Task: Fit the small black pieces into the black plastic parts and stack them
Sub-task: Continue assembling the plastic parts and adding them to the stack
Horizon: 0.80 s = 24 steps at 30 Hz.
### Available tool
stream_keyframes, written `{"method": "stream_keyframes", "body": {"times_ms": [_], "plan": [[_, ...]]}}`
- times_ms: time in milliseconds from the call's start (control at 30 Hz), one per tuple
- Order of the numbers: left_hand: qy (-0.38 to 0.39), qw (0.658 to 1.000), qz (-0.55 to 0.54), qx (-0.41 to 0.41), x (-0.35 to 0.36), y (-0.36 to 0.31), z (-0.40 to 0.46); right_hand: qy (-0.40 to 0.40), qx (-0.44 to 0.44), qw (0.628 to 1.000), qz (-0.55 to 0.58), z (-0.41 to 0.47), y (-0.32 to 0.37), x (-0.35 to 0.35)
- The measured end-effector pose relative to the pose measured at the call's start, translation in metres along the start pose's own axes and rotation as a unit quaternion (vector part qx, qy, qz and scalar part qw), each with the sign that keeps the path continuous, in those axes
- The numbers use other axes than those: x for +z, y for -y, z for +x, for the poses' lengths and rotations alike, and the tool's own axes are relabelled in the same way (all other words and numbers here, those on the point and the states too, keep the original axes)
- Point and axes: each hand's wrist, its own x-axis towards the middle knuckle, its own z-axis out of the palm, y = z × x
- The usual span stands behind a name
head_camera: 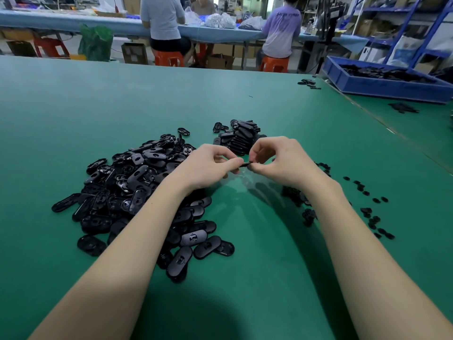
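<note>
Nearest the camera, two bare forearms reach up from the bottom edge over the green table (73, 106); the elbows are cut off by the frame. The left hand (208, 168) and the right hand (279, 163) meet above the mat, both with fingers curled, pinching one black plastic part (245, 164) between them. Only a thin dark edge of that part shows past the fingertips; the rest is covered by the fingers, so it cannot be told whether a small piece sits in it.

Under and to the left of the left forearm lies a loose heap of black oval parts (137, 192), some face up, some face down; the forearm hides its right-hand side. Beside and partly under the right forearm lie scattered small black pieces (372, 214), too small to make out in shape.

Just beyond the hands stands a leaning stack of oval parts (242, 138), its near end hidden behind the fingers.

Farther right, a blue bin (387, 87) holds dark parts and is cut off by the frame edge, with a few more black parts on the mat before it. At the back, three people sit on orange stools (274, 63) at a long bench, seen from behind, heads cropped; the bags and boxes around them are blurred.
</note>
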Motion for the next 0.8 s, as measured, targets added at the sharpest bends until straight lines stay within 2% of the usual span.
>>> {"method": "stream_keyframes", "body": {"times_ms": [100,233,333,800], "plan": [[-0.033,0.998,-0.044,-0.012,0.001,0.000,0.000,0.032,0.043,0.998,-0.037,0.002,-0.007,-0.004],[-0.044,0.993,-0.108,-0.032,0.001,0.000,0.001,0.032,0.146,0.974,-0.170,0.000,-0.020,-0.016],[-0.045,0.989,-0.135,-0.039,0.003,0.000,0.000,0.012,0.184,0.964,-0.194,-0.003,-0.026,-0.019],[-0.054,0.976,-0.196,-0.076,0.007,0.001,0.000,-0.037,0.182,0.961,-0.207,-0.002,-0.023,0.003]]}}
